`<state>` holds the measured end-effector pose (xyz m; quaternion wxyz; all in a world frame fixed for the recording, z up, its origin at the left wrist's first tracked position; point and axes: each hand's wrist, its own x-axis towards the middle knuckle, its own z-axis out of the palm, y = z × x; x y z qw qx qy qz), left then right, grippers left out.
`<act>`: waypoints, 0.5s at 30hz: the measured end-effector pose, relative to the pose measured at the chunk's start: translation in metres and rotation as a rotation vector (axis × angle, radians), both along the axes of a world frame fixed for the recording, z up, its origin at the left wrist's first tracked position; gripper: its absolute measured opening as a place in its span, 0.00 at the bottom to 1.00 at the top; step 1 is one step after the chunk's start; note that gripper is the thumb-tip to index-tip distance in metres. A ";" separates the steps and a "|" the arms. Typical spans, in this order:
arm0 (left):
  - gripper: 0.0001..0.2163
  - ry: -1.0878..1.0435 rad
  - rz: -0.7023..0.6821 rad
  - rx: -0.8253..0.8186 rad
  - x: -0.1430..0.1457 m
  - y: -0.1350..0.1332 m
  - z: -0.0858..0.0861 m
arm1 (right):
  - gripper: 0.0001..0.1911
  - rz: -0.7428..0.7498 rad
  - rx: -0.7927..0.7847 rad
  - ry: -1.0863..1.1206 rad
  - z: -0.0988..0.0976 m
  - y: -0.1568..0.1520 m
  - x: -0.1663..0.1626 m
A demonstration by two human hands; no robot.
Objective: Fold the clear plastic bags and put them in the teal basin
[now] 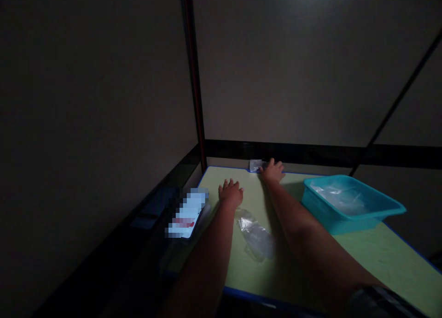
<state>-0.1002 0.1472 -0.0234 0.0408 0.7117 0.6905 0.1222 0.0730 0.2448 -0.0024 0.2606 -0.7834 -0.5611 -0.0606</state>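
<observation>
My left hand (231,194) rests on the yellow-green tabletop (252,189), palm down with its fingers spread. My right hand (272,171) reaches to the table's far edge, its fingers apart. Just left of it, a small shiny clear plastic packet (255,165) stands against the wall; the hand is close beside it, and whether they touch I cannot tell. Between my forearms lies a crumpled clear plastic bag (257,237), nearer to me than either hand.
A turquoise plastic basin (352,224) holding clear plastic (336,196) sits on the right of the table. To the left, a phone (188,216) with a lit screen is propped at the edge. Dim walls (276,78) meet in a corner behind the table.
</observation>
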 end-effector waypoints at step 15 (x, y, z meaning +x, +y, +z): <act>0.23 -0.052 0.004 0.010 0.000 0.001 -0.001 | 0.14 0.361 -0.160 -0.107 -0.011 0.009 0.011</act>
